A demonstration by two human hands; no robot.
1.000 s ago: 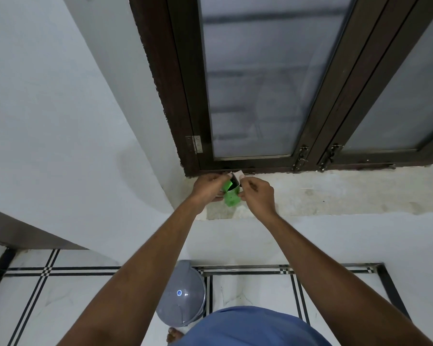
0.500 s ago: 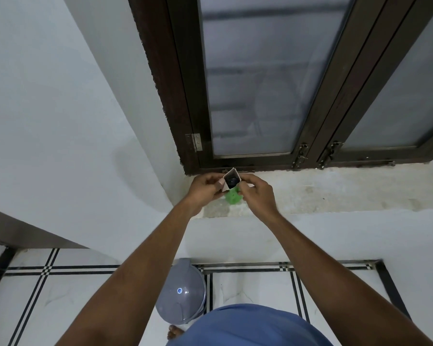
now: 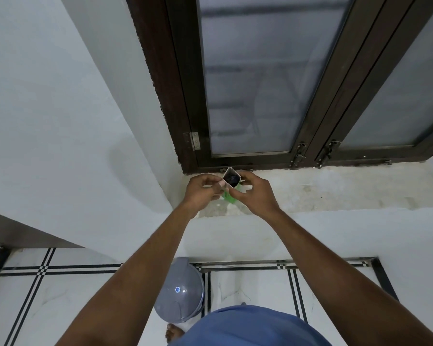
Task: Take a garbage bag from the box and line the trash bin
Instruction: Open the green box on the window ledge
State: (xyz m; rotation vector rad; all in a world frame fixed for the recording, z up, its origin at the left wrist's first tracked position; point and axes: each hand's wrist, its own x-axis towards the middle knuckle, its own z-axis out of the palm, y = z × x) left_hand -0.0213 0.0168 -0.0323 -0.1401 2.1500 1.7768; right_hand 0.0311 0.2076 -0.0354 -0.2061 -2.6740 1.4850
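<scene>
Once flapped shut, box (image 3: 231, 180) mouth agape

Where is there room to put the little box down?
The sill is bare to the right of the right hand, below the window frame. It's crowded at the sill's left corner, where the left hand and right hand hold the box.

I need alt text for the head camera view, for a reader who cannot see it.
Both hands, left hand and right hand, hold a small green box with its open end up, dark bags inside, above a window ledge. A grey trash bin with its lid on stands on the floor below.
</scene>
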